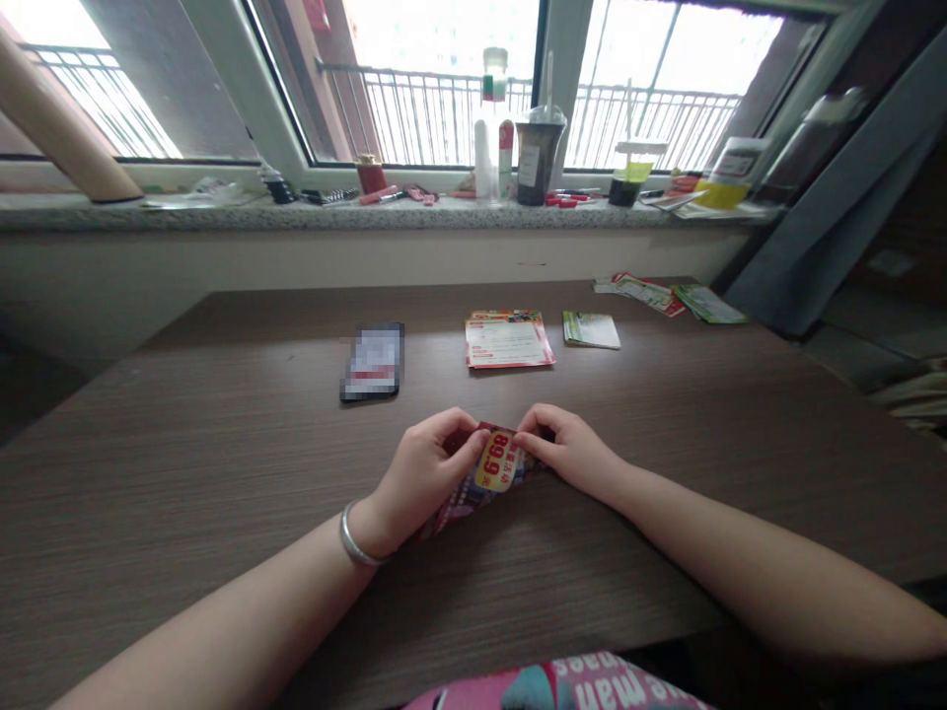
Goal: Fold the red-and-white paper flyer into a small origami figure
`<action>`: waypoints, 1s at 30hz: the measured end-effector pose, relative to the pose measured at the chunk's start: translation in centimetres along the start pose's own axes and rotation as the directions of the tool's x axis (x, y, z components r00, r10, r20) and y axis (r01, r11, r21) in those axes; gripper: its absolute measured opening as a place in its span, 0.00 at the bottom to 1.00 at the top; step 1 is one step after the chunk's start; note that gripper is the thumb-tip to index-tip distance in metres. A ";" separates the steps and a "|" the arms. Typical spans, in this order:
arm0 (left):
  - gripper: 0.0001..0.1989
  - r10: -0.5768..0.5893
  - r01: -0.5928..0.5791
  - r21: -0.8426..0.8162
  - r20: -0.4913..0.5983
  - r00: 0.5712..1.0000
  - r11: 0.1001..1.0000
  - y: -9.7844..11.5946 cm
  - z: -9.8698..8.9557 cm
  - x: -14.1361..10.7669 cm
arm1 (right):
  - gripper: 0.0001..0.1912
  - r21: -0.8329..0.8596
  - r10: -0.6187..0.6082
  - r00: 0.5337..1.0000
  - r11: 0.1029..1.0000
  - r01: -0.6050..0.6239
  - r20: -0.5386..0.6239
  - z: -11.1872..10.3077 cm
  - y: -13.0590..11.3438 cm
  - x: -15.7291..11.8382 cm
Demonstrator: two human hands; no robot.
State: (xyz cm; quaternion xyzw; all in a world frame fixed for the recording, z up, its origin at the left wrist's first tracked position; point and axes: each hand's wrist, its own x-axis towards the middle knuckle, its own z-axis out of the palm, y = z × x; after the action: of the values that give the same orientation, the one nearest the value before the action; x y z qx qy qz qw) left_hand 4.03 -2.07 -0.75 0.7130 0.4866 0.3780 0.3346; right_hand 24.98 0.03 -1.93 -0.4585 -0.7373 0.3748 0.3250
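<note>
Between my two hands is a colourful printed leaflet (497,461), dark red and purple with a yellow patch reading 89.9. Its top edge is pinched by my left hand (436,459), thumb in front and fingers behind. The right hand (562,444) grips the upper right side, also between thumb and curled fingers. The leaflet is tilted, its lower left part running behind my left hand and wrist. Whether it is folded I cannot tell. Just beyond my hands lies a stack of red-and-white printed cards (509,341).
A phone (373,362) with a blurred screen lies left on the wooden table (184,454). Green-and-white cards (591,330) sit right of the stack; more leaflets (670,296) lie at the back right. Bottles and cups, including a dark cup (537,158), line the stone windowsill (311,219).
</note>
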 end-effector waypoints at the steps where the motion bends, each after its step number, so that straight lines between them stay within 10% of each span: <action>1: 0.14 0.001 -0.001 0.000 0.002 1.000 1.000 0.0 0.0 0.0 | 0.07 -0.004 -0.002 1.000 1.000 0.002 0.000 0.0 0.0 0.0; 30: 0.12 -0.089 0.085 -0.116 -0.030 0.996 0.990 -1.9 0.2 1.1 | 0.07 -0.144 0.041 0.999 0.989 -0.036 0.026 -0.4 0.6 0.1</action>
State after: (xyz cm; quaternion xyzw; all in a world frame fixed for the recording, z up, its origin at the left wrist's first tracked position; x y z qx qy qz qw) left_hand 3.64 -0.48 -2.19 0.6638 0.5007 0.4028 0.3826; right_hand 25.50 0.41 -2.24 -0.4893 -0.7580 0.3337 0.2733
